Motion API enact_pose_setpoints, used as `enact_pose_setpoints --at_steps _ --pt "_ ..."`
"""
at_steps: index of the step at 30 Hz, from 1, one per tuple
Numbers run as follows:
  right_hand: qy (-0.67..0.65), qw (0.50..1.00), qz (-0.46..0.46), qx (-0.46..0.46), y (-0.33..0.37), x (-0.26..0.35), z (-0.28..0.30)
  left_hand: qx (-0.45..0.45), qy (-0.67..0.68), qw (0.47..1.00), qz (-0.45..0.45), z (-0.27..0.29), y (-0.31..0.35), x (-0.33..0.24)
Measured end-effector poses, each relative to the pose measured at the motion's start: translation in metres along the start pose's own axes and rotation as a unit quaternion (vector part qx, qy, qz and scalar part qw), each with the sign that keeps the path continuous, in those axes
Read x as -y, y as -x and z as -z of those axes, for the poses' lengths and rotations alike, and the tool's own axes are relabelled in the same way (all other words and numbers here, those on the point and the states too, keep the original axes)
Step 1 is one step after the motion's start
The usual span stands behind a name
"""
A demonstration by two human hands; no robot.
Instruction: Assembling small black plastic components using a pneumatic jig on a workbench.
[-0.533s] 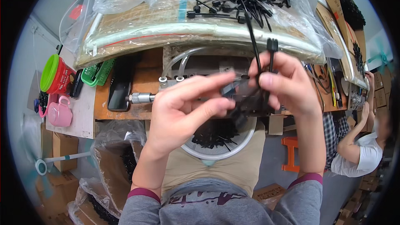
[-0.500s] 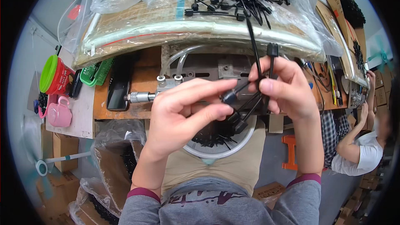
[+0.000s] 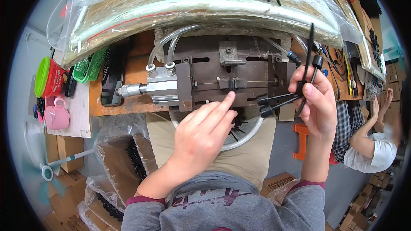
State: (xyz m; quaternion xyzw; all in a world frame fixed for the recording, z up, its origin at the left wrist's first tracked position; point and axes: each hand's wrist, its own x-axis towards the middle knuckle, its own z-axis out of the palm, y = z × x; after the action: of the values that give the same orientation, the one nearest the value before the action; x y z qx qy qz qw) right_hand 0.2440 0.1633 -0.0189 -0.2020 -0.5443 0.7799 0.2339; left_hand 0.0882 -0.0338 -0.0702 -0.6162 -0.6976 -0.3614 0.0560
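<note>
My left hand [image 3: 203, 130] reaches over the near edge of a dark metal fixture [image 3: 209, 69]. Its index finger is stretched out, and the tip touches or nearly touches a small block [image 3: 225, 84] in the fixture's middle. A small dark piece sits at that fingertip, too small to name. Several black cable ties [image 3: 317, 62] with cylindrical heads are pinched in my right hand [image 3: 319, 102], to the right of the fixture. Their heads point up and to the left. Over my lap, a round white basket [image 3: 252, 132] holds more black pieces, partly hidden by my left hand.
A silver air cylinder [image 3: 162, 92] with clear hoses [image 3: 165, 45] joins the fixture's left side. Behind it, a plastic-covered board [image 3: 205, 10] carries loose black ties. A phone [image 3: 112, 87], green basket [image 3: 96, 64] and pink cup [image 3: 58, 115] stand left. A co-worker [image 3: 370, 149] sits at right.
My left hand has moved away from the ties by my right hand, down to the fixture's middle. The right hand, still holding ties, has shifted right. The view has tilted slightly.
</note>
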Motion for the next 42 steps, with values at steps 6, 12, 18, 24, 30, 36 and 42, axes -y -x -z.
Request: enact_pose_setpoints --at_steps 6,12,18,24,30,36,42 --pt "-0.032 0.999 0.002 0.010 0.010 -0.007 -0.003 0.025 -0.063 0.998 0.000 -0.012 -0.008 0.001" --pt "-0.047 0.999 -0.005 -0.021 0.018 -0.017 -0.007 0.034 -0.075 0.997 0.007 -0.011 -0.009 0.002" --pt "-0.067 0.996 -0.042 -0.030 0.025 -0.023 -0.016 0.062 0.080 0.992 0.069 0.001 -0.013 0.001" --pt "-0.114 0.991 -0.073 -0.003 0.029 -0.034 -0.023 0.066 0.385 0.920 0.030 0.020 -0.011 -0.003" --pt "-0.095 0.995 -0.007 -0.036 0.026 -0.030 -0.017 0.057 0.359 0.931 0.037 0.032 0.002 -0.010" --pt "-0.119 0.989 0.044 -0.081 0.029 -0.035 -0.009 -0.012 0.167 0.983 0.074 0.006 0.006 -0.008" --pt "-0.089 0.990 0.043 -0.099 0.034 -0.038 -0.008 -0.002 -0.036 0.999 0.005 -0.016 -0.001 0.001"
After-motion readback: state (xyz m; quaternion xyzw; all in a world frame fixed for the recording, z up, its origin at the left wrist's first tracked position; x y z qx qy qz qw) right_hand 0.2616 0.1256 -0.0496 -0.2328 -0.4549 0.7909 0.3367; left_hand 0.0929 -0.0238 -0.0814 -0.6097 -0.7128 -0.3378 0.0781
